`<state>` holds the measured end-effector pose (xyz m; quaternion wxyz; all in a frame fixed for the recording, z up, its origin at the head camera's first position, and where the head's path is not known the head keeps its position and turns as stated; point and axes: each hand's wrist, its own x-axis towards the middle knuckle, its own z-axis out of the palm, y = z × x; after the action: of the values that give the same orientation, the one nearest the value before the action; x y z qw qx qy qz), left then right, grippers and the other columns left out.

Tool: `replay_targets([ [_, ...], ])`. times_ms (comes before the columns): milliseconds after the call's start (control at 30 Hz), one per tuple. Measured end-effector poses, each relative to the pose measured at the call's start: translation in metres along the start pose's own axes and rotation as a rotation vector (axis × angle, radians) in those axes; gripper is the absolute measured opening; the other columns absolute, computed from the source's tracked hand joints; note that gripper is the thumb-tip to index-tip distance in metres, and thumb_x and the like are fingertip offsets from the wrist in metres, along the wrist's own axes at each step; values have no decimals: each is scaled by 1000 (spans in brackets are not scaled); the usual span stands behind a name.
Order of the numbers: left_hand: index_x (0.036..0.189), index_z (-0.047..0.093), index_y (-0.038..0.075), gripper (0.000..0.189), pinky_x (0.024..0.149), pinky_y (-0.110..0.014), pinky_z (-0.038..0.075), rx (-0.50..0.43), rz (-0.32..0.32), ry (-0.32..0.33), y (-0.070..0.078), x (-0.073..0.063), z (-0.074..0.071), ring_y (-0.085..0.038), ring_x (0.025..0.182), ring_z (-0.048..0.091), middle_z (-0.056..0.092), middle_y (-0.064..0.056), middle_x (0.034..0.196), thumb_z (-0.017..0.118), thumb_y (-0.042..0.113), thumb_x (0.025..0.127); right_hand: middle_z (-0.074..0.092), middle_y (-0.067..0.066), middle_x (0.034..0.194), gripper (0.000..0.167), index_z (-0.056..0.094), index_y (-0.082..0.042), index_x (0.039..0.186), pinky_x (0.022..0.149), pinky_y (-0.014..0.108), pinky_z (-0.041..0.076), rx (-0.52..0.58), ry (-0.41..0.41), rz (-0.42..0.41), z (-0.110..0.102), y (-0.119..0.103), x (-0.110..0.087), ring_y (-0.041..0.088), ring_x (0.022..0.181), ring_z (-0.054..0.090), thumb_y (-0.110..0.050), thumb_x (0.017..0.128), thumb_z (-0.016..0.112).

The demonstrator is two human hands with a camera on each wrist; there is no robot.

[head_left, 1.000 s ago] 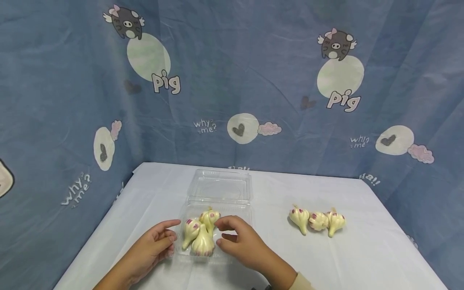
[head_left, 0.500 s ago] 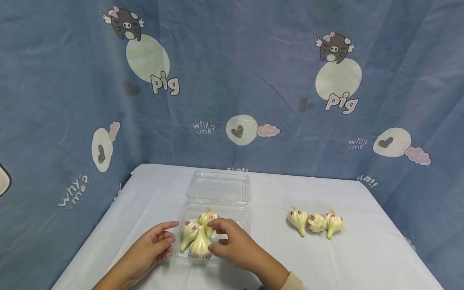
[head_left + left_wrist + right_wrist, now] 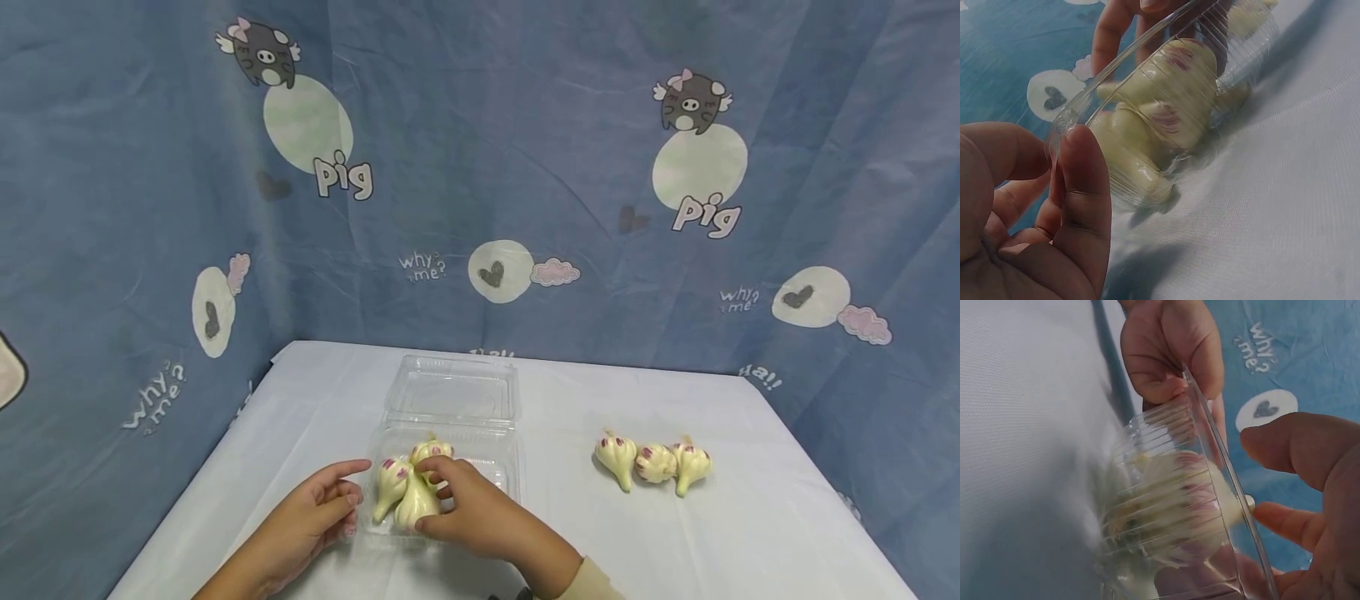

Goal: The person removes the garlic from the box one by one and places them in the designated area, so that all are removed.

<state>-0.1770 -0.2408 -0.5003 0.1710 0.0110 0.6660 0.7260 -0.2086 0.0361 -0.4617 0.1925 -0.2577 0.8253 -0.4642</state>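
Three garlic bulbs, cream with purple marks, lie in the base of an open clear plastic box (image 3: 507,467): a left bulb (image 3: 392,479), a front bulb (image 3: 415,502) and a back bulb (image 3: 431,450). My left hand (image 3: 303,517) pinches the box's rim between thumb and finger, as the left wrist view shows. Over the right side of the bulbs, my right hand (image 3: 472,512) spreads its thumb and forefinger. In the right wrist view, one fingertip (image 3: 1266,512) of it is close to a bulb's stem (image 3: 1249,503); whether they touch I cannot tell.
Three more garlic bulbs (image 3: 656,463) sit side by side on the white table (image 3: 585,550), to the right of the box. The box's lid (image 3: 453,392) lies folded back behind the base. A blue printed curtain (image 3: 480,167) closes off the back and sides.
My right hand has moved left, farther over the garlic bulbs in the box, and now covers part of them. My left hand has stayed at the box's left edge.
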Motion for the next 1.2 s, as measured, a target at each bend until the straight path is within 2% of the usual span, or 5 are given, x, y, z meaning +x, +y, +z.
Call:
replay_targets([
  [167, 161, 27, -3, 66, 74, -26, 58, 0, -7, 0, 2, 0, 2, -11, 81, 59, 57, -5, 108, 61, 13, 106, 59, 8, 134, 67, 54, -22, 146, 86, 24, 57, -18, -14, 0, 0, 1, 3, 15, 111, 63, -22, 87, 86],
  [400, 160, 30, -2, 65, 73, -25, 58, 19, 0, 11, 3, 0, 1, -12, 80, 60, 57, -6, 107, 61, 11, 105, 63, 5, 131, 62, 56, -27, 140, 84, 26, 52, -41, -27, 0, 3, 0, 4, 9, 100, 59, -20, 86, 85],
  [700, 160, 29, -3, 65, 73, -25, 58, 5, -6, 19, 1, 0, 2, -11, 80, 59, 57, -6, 109, 61, 11, 105, 64, 3, 129, 55, 55, -34, 135, 81, 24, 52, -14, -78, 2, 5, 3, 3, 5, 95, 62, -21, 89, 82],
  [933, 160, 28, -3, 64, 72, -25, 58, 11, 6, 12, 2, 0, 2, -11, 80, 59, 57, -5, 108, 60, 10, 106, 60, -6, 117, 38, 59, -26, 122, 76, 21, 49, 16, -110, -58, 5, 6, 4, 4, 89, 57, -15, 92, 78],
  [1200, 160, 28, -2, 64, 72, -25, 58, 7, 1, 8, 0, 1, 1, -11, 80, 59, 56, -5, 108, 60, 11, 106, 60, -7, 116, 35, 62, -24, 120, 75, 22, 48, 37, -99, -56, 5, 6, 4, 6, 89, 55, -12, 91, 78],
])
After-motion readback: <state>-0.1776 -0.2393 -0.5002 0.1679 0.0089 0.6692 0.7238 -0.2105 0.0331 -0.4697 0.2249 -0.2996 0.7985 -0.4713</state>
